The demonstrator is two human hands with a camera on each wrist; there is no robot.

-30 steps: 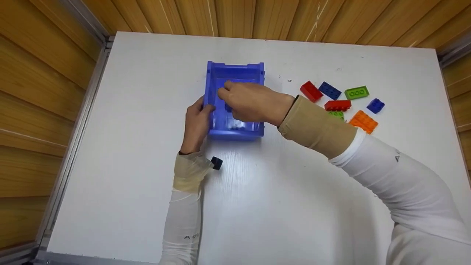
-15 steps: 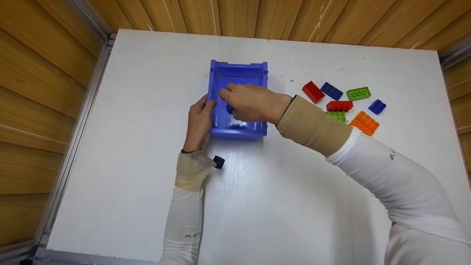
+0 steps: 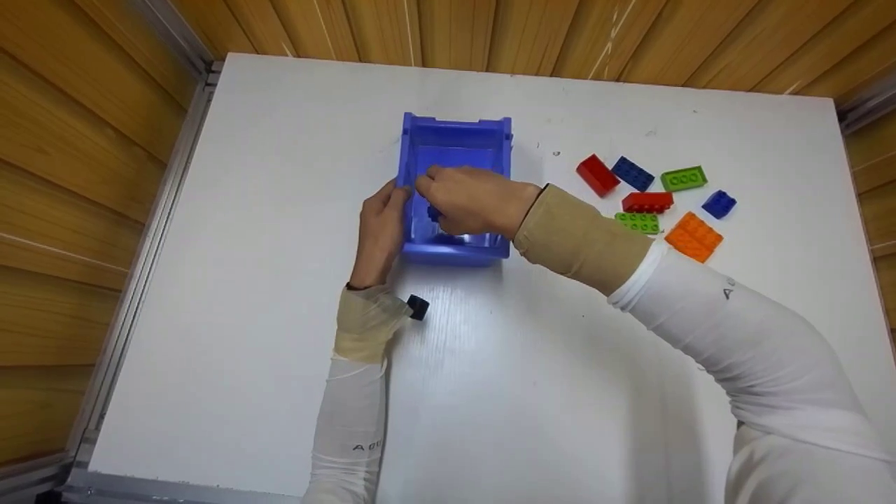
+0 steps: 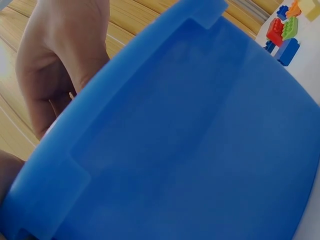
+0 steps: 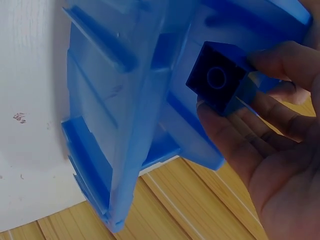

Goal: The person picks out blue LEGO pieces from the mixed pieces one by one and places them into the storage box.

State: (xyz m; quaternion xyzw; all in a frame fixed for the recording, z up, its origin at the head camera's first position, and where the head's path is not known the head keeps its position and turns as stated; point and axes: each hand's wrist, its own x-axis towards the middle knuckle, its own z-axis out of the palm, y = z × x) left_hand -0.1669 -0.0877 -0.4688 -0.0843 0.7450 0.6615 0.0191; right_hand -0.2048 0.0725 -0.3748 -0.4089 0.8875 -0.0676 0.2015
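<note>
A blue plastic bin (image 3: 455,136) stands on the white table (image 3: 266,210). My left hand (image 3: 381,224) holds the bin's left wall (image 4: 165,150), thumb on its rim. My right hand (image 3: 469,199) is inside the bin and pinches a small dark blue brick (image 5: 216,77) between thumb and fingers; from the head view only a sliver of that brick (image 3: 433,211) shows under the hand. The bin's floor beneath the hand is hidden.
Loose bricks lie to the right of the bin: a red one (image 3: 596,174), a blue one (image 3: 632,172), a green one (image 3: 682,178), another red (image 3: 647,201), a small blue (image 3: 718,204), a green plate (image 3: 638,222) and an orange one (image 3: 691,236). Wooden walls surround the table.
My right hand has sunk a little lower and nearer inside the bin with the dark blue brick. The left hand keeps its hold on the bin wall.
</note>
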